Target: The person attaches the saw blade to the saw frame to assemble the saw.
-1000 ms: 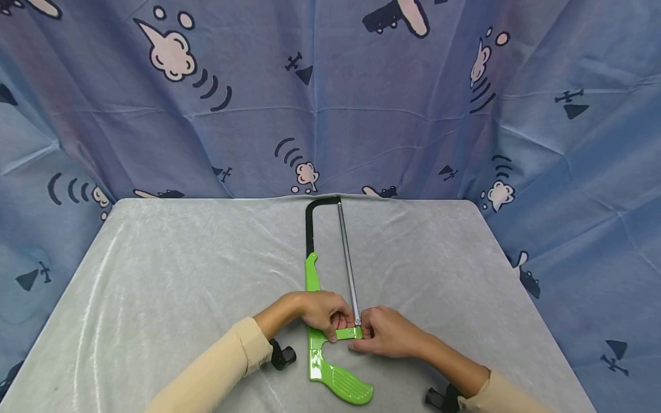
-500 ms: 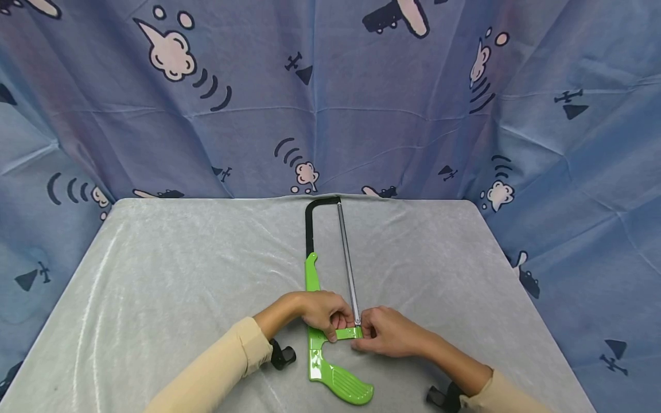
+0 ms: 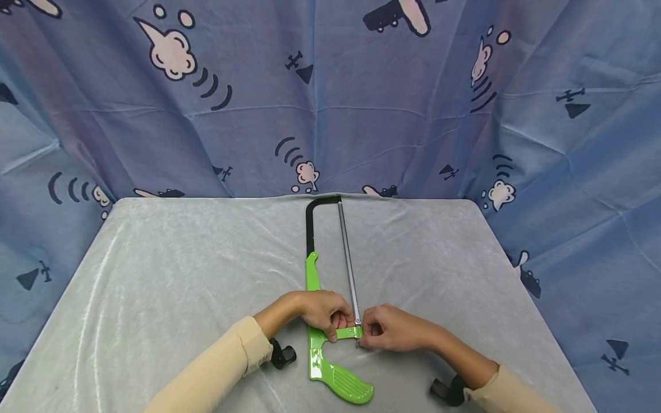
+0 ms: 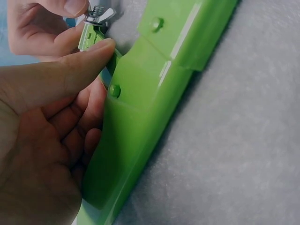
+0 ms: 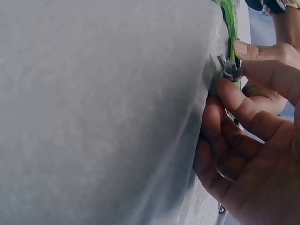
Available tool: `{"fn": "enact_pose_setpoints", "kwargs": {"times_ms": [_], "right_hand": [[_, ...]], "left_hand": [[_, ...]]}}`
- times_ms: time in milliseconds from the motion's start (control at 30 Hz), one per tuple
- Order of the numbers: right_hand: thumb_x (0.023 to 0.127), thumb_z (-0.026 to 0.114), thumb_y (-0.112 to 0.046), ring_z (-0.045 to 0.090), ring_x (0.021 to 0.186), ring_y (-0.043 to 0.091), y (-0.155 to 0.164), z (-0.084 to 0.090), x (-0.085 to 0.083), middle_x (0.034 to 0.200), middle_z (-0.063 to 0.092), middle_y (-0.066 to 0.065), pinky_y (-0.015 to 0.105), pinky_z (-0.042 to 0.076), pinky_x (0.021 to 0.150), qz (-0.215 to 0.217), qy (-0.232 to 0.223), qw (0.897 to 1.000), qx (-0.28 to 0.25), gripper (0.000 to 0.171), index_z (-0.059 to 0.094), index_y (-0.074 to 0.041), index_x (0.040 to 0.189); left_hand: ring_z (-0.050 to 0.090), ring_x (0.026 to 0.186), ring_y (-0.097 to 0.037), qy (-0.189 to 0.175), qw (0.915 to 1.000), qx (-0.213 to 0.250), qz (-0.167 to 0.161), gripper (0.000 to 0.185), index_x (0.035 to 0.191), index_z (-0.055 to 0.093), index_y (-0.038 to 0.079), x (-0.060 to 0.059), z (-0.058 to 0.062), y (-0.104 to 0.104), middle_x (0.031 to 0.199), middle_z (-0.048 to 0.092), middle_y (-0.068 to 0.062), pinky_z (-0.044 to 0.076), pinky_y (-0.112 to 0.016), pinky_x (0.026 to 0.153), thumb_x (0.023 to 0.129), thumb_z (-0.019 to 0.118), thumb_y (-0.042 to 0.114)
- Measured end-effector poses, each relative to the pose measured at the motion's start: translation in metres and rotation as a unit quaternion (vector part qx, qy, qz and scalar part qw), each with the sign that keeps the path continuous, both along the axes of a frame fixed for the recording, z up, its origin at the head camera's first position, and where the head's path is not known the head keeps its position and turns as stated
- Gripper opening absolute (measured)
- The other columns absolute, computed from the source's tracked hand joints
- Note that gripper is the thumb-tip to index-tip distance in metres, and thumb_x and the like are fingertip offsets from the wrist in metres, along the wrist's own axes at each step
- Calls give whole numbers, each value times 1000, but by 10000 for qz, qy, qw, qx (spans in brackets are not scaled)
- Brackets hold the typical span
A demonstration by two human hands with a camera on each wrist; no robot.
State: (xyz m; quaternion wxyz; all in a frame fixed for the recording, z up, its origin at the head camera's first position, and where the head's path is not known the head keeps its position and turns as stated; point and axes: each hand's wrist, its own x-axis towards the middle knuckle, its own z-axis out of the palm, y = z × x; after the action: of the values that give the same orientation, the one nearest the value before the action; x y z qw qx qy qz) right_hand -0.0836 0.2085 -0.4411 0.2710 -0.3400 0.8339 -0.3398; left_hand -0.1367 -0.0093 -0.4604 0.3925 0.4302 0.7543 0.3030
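On the grey bench point(image 3: 181, 287) lies a long green and black saw point(image 3: 312, 276). The fingers of the left hand point(image 3: 321, 308) and right hand point(image 3: 396, 328) pinch: left, its short green arm point(image 3: 347, 333); right, the tiny silver wing nut point(image 5: 228, 69) at that arm's end.

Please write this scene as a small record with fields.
Tool: green-and-black hacksaw, lying flat, ribbed green handle at the near end
Blade: straight silver metal, on the hacksaw's right in the head view
Left hand: holds the short green crossbar
Right hand: pinches a silver metal wing nut at the crossbar's end
Surface: pale grey plush cloth
Background: blue printed fabric curtain
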Motion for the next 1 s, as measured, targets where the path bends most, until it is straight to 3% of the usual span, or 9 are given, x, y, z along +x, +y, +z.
{"fn": "enact_pose_setpoints", "kwargs": {"times_ms": [233, 467, 767, 867, 1000], "right_hand": [[83, 71, -6, 49, 62, -3, 1, 0, -3, 70, 53, -14, 18, 44, 56, 104, -25, 9999, -7, 16, 61, -15, 74], [78, 72, -2, 50, 64, -2, 1, -1, -3, 72, 53, -13, 17, 44, 57, 114, 111, 9999, 0, 19, 63, -16, 70], [75, 74, -3, 49, 66, -1, 1, -4, -2, 74, 55, -12, 17, 43, 58, 115, 357, 9993, 63, 19, 64, -16, 67], [77, 77, -6, 49, 66, -1, 0, -4, -1, 74, 55, -11, 17, 44, 58, 125, 376, 9991, 158, 20, 63, -17, 67], [79, 82, -23, 49, 63, -2, -2, -4, 1, 74, 57, -9, 18, 44, 56, -43, 350, 9988, 334, 25, 62, -19, 64]], "left_hand": [[53, 68, 0, 43, 9999, -34, -120, 25, 97, 68, 10, -1, 0, 1, 73, 56, 10, 45, -16, 65, 79, 81, -1], [53, 68, -2, -144, 9999, 42, -29, 25, 94, 68, 10, -1, 1, 1, 73, 56, 8, 44, -17, 64, 78, 80, -4], [53, 68, -2, -131, 9999, 44, 0, 25, 95, 68, 10, -1, 0, 1, 73, 56, 8, 44, -17, 64, 78, 81, -3], [53, 68, -1, -71, 10000, 28, -38, 25, 95, 68, 11, -1, -1, 1, 73, 56, 9, 44, -16, 64, 78, 81, -2], [53, 67, 0, -30, 10000, 19, -65, 25, 96, 68, 11, -2, -2, 1, 73, 56, 10, 44, -16, 64, 78, 81, -1]]}}
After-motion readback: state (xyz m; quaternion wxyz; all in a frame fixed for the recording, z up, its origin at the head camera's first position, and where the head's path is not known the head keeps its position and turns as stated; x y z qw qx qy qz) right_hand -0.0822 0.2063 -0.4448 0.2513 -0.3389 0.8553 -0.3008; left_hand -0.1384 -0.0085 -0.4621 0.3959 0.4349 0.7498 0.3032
